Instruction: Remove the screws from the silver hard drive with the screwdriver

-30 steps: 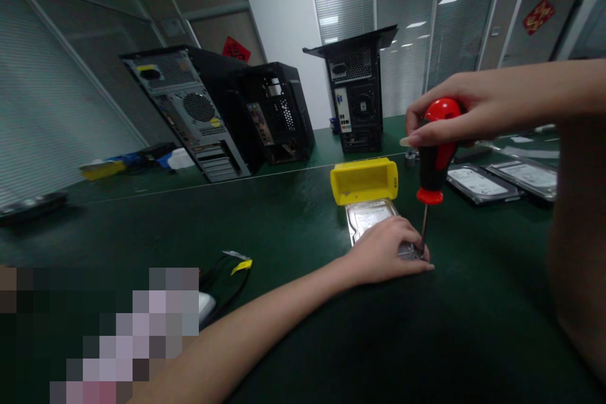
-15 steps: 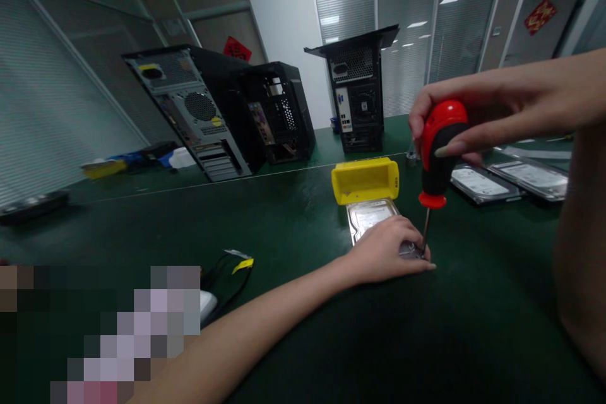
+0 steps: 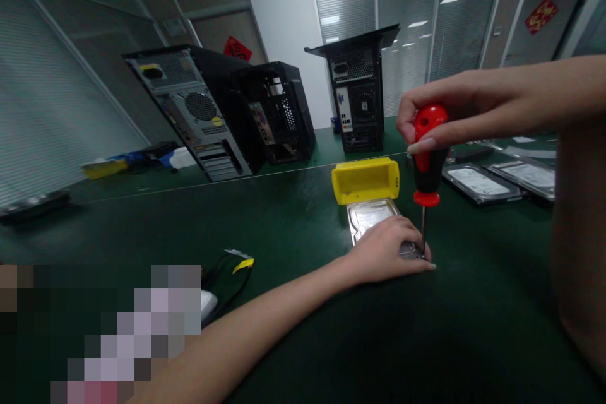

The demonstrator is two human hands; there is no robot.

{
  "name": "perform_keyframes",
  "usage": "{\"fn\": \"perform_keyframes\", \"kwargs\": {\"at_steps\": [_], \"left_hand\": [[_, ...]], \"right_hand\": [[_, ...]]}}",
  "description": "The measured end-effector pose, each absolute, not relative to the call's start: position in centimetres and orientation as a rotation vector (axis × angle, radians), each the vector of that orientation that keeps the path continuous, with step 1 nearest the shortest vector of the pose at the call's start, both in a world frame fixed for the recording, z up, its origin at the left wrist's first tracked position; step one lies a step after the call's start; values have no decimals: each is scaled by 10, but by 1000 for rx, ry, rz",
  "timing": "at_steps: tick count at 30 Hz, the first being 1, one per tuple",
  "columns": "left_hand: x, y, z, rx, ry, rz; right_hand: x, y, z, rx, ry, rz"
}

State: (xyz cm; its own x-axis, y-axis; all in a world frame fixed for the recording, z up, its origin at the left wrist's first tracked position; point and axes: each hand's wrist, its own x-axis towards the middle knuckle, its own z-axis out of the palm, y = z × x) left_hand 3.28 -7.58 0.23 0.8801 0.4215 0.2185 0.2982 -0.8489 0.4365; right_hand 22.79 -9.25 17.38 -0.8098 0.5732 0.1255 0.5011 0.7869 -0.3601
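A silver hard drive [image 3: 368, 214] lies on the dark green table, partly covered by my left hand [image 3: 386, 249]. That hand presses over its near end, with fingers and thumb round the edges. My right hand [image 3: 445, 117] grips the upper handle of a red and black screwdriver [image 3: 430, 164] between thumb and fingers. The shaft stands nearly upright, its tip at the near right corner of the drive, beside my left fingers. Whether the tip sits in a screw is too small to tell. Touching or just behind the drive's far end is a yellow bin [image 3: 365, 183].
Two more hard drives [image 3: 480, 184] lie at the right. Black computer cases [image 3: 203, 107] stand at the back left, and another case [image 3: 357, 95] stands behind the yellow bin. A cable with a yellow tag [image 3: 243, 266] lies to the left. Part of the lower left is pixelated.
My right hand has shifted slightly left and its grip has turned on the handle. The screwdriver has gone from leaning right to nearly upright. My left hand and the drive stay still.
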Motion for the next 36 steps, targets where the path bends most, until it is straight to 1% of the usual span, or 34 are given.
{"fn": "perform_keyframes", "kwargs": {"at_steps": [5,12,19,24,29,33,36], "left_hand": [[33,-76,3,2668,528,435],[33,-76,3,2672,533,436],[33,-77,4,2655,542,427],[33,-77,4,2659,528,433],[33,-78,4,2677,554,426],[33,-78,5,2668,576,417],[33,-78,5,2658,567,416]], "right_hand": [[228,-103,174,-806,-2710,425],[224,-99,175,-678,-2760,475],[223,-94,172,-895,-2673,405],[223,-98,173,-818,-2720,375],[220,-96,175,-801,-2704,415],[218,-94,175,-873,-2690,450],[223,-94,173,-916,-2690,401]]}}
